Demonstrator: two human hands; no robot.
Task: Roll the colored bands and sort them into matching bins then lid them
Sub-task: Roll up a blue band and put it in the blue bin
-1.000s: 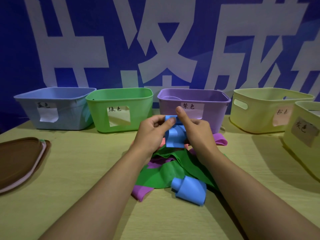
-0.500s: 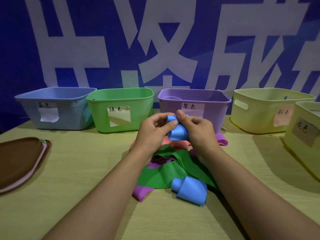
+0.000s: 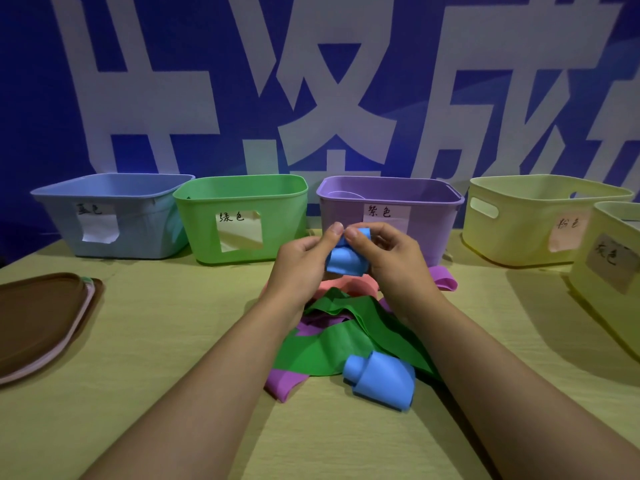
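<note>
1. Blue rubbery band (image 3: 346,259), rolled into a short wad, sat between both hands above the middle of the counter (image 3: 173,323), in front of the purple bin (image 3: 391,216).
2. Left hand (image 3: 301,265) gripped the roll from the left with curled fingers, thumb pressed to its top edge.
3. Right hand (image 3: 391,258) gripped it from the right, thumb tip meeting the left thumb over the roll.
4. Below the hands lay a loose heap of bands on the counter: green band (image 3: 332,351) spread widest, a purple band (image 3: 284,384) poking out beneath it, a pink band (image 3: 349,284) behind it, and another purple loop (image 3: 443,277) at the right of the heap.
5. A second blue roll (image 3: 381,379) rested at the near edge of that heap, touching the green band.
6. Five open bins stood in a row at the back of the counter, each with a handwritten paper label.
7. Blue bin (image 3: 110,216), far left, carried a label that was too faint to read with certainty.
8. Green bin (image 3: 242,220) read "绿色".
9. Purple bin read "紫色".
10. A pale yellow bin (image 3: 533,220) read "粉色" on a pinkish label.
11. Another pale yellow bin (image 3: 609,268), cut off at the right edge, read "灰色" on a grey label.
12. Brown lids (image 3: 38,317) lay stacked at the left edge of the counter.
13. Behind everything hung a blue banner (image 3: 346,81) with very large white characters, cropped too much to read.
</note>
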